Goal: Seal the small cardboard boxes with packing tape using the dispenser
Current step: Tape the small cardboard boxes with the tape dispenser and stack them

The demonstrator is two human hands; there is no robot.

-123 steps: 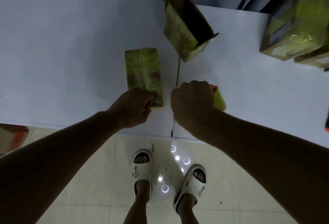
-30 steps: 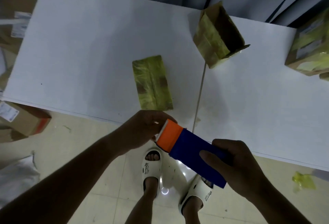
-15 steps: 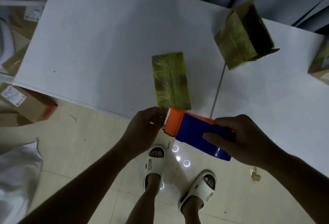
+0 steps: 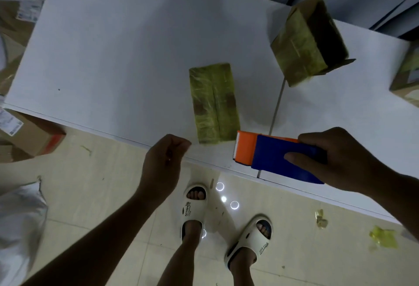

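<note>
- Half a second back the left hand (image 4: 166, 161) was at the orange nose of the dispenser; it now sits off to the left of it, with open space between the two.
- That left hand hangs over the table's near edge, its fingers curled in and thumb against them; whether it pinches a tape end I cannot tell, as nothing shows clearly between the fingertips.
- The right hand (image 4: 335, 161) grips the blue-and-orange handheld tape dispenser (image 4: 272, 157), with fingers wrapped over the blue body and the thumb lying along its side.
- The dispenser is held just above the near edge of the white table (image 4: 113, 58), its orange end pointing left, close by the near end of the flat box.
- A small flat cardboard box wrapped in yellowish-green tape (image 4: 214, 104) lies on the table, long axis running away from the person, untouched by either hand.
- Farther back and to the right stands an open-ended cardboard box with a yellowish taped side (image 4: 310, 45), tilted, its dark inside facing right.
- At the far right edge another taped cardboard box (image 4: 407, 74) is partly cut off by the frame.
- Below, the person's feet are in white slide sandals (image 4: 195, 206) on pale floor tiles, and yellow tape scraps (image 4: 383, 237) lie on the floor to the right.
- A brown carton with a shipping label (image 4: 27, 133) sits on the floor to the left of the table.
</note>
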